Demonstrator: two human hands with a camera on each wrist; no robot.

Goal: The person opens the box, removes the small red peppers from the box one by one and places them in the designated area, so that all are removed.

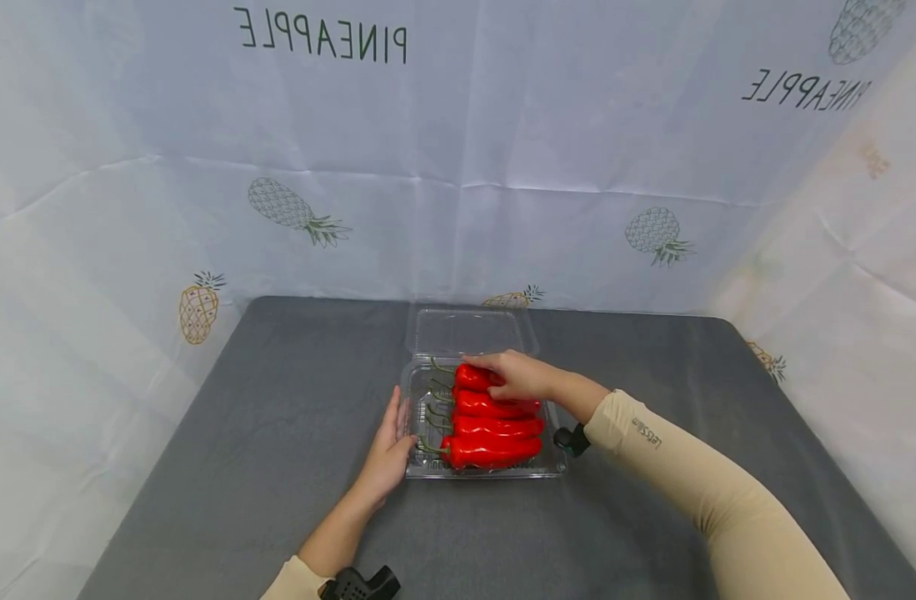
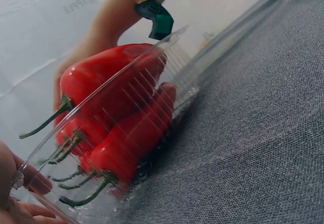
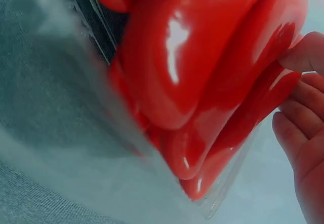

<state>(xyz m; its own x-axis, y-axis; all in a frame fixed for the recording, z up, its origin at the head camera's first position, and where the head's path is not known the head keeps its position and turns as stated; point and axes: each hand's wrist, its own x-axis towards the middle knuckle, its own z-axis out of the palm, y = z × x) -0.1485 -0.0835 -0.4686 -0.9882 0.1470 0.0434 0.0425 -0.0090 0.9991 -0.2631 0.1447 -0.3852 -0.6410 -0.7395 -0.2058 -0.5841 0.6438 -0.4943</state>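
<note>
Grey table [image 1: 292,400]: red peppers [image 1: 495,451] lie crosswise, stems [image 1: 432,449] leftward; left hand [image 1: 387,457] pinches clear container [image 1: 488,476], right hand [image 1: 523,377] grips farthest pepper [image 1: 471,379].

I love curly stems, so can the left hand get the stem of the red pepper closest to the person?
Probably yes: the left hand, at the edge of the clear plastic box, is right beside that stem, and the lid is open.

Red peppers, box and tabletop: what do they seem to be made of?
Red peppers: smooth and shiny with bright highlights; real or moulded plastic, I can't tell.
Box: glossy clear plastic, probably thin; the peppers show through its ribbed wall.
Tabletop: matte grey, apparently cloth, with a fine weave showing.
</note>
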